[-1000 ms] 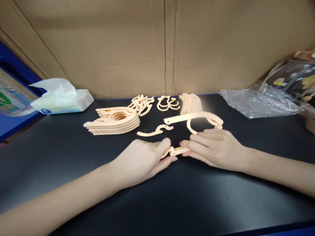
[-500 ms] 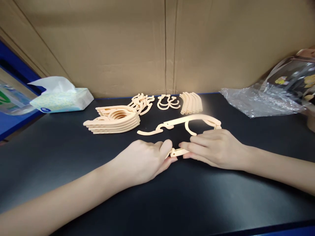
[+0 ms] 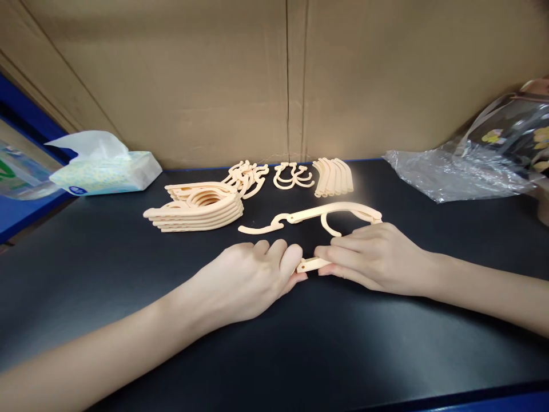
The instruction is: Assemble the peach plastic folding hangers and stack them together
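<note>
Peach-coloured plastic parts of a folding clothes hanger (image 3: 337,212) are between and beyond my hands. My right hand (image 3: 377,257) is closed around the hanger, pinching an arm whose end with a small hole sticks out to the left. My left hand (image 3: 261,274) is closed at that same end, thumb and fingertips pressed together on a small piece that they mostly hide. Behind the hands, the hanger's other arm curves up and over, with a hook-shaped end reaching left and a curved hook hanging below it.
A stack of folded hanger pieces (image 3: 197,214) lies at the left. Behind it are piled small parts (image 3: 246,178), loose hooks (image 3: 294,176) and a row of curved arms (image 3: 333,177). A tissue pack (image 3: 107,171) and clear plastic bag (image 3: 450,171) flank them; cardboard (image 3: 193,86) stands behind.
My left hand has shifted slightly, its fingers pressing closer over the small piece at the arm's end. The right hand and hanger have barely moved.
</note>
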